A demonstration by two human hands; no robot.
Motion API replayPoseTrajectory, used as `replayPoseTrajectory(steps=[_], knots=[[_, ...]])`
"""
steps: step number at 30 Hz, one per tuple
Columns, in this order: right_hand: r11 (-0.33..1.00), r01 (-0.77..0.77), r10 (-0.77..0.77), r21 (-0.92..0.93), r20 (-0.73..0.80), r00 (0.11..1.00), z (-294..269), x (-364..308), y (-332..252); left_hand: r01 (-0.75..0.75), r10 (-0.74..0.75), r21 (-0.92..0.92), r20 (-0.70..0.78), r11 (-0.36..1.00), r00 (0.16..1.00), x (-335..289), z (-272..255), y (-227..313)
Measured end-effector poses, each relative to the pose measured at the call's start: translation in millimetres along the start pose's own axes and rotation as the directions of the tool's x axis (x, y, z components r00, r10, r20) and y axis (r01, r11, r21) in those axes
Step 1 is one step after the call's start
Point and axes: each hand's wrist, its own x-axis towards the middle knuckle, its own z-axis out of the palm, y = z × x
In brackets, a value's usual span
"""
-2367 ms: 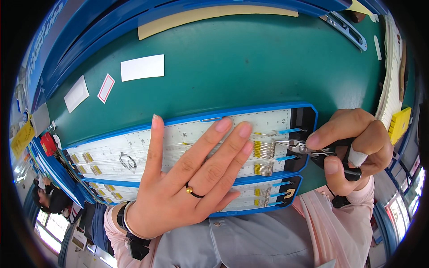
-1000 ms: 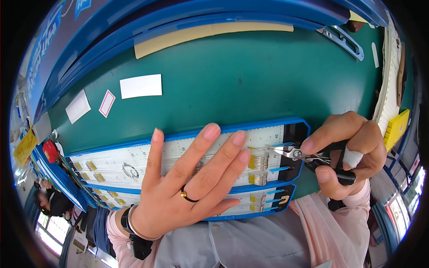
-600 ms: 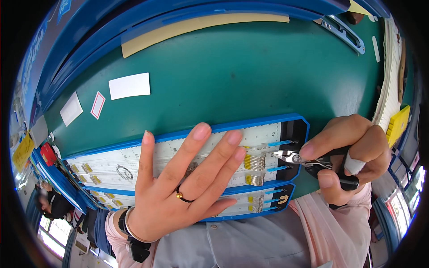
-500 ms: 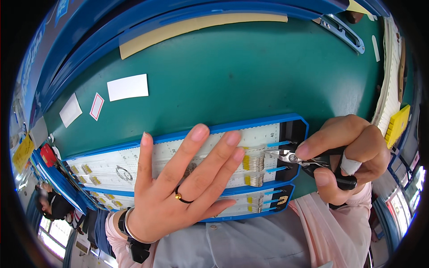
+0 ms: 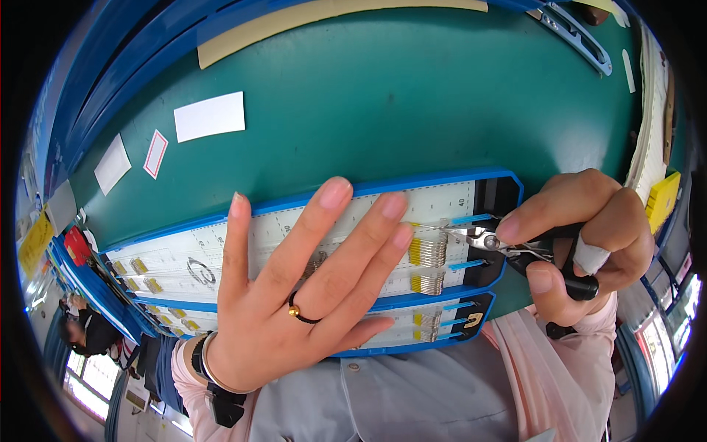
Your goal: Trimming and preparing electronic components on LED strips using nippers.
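Note:
My left hand [image 5: 309, 287] lies spread, palm down, across a long blue-rimmed case [image 5: 434, 179] with a white ruled panel. It hides the middle of the case. My right hand [image 5: 589, 228] is closed around small nippers [image 5: 486, 239] with silver jaws and dark handles. The jaw tips reach the topmost of the thin strands at the case's right end, beside my left fingertips. Whether they grip one is too small to tell. Below the tips sits a stack of thin silver-and-yellow pieces [image 5: 427, 252], with blue strips [image 5: 465, 264] to its right.
The case rests on a green mat [image 5: 383, 125]. White paper slips [image 5: 210, 116] and a red-bordered label [image 5: 155, 154] lie at the far left. Light-blue thread snips [image 5: 578, 40] are at the far right, near a yellow block [image 5: 663, 202]. Another person [image 5: 88, 328] shows at the left edge.
The case and both hands sit slightly higher and farther right in the picture, as the view shifts. My left hand stays spread, and my right hand keeps the nippers at the same strands.

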Motion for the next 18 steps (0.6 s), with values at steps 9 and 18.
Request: replayPoseTrajectory(steps=[9,18], knots=[[1.000,-0.010,0.010,-0.022,-0.031,0.999,2.5,-0.9,-1.5,-0.011,0.011,0.003,0.003,1.000,1.000,0.9,-0.9,-1.3],[0.999,-0.032,0.032,0.002,-0.064,0.997,4.9,-2.8,-4.0,-0.014,0.014,0.006,0.005,1.000,1.000,0.4,-1.2,-1.6]])
